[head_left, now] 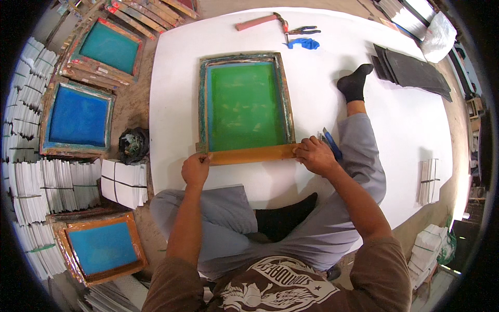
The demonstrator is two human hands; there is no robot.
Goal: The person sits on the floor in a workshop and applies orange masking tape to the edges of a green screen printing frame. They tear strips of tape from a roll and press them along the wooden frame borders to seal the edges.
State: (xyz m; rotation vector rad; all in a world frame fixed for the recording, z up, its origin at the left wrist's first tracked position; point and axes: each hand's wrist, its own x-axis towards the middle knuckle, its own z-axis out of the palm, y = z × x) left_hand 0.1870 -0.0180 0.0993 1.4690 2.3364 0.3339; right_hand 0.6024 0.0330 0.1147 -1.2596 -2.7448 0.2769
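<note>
A screen-printing frame (285,93) with green mesh lies flat on the white sheet before me. Along its near edge stretches a strip of brown packing tape (252,155). My left hand (196,169) pinches the tape's left end at the near left corner. At the other end, my right hand (315,155) grips the tape with thumb and fingers beside the frame's near right corner. A blue utility knife (332,145) lies just beyond my right hand, next to my outstretched leg.
A hammer (257,22), pliers (303,30) and a crumpled blue scrap (303,43) lie at the far side. Black sheets (410,70) sit far right. Other screen frames (78,117) and bundled paper stacks (125,182) line the left, near a black bag (133,145).
</note>
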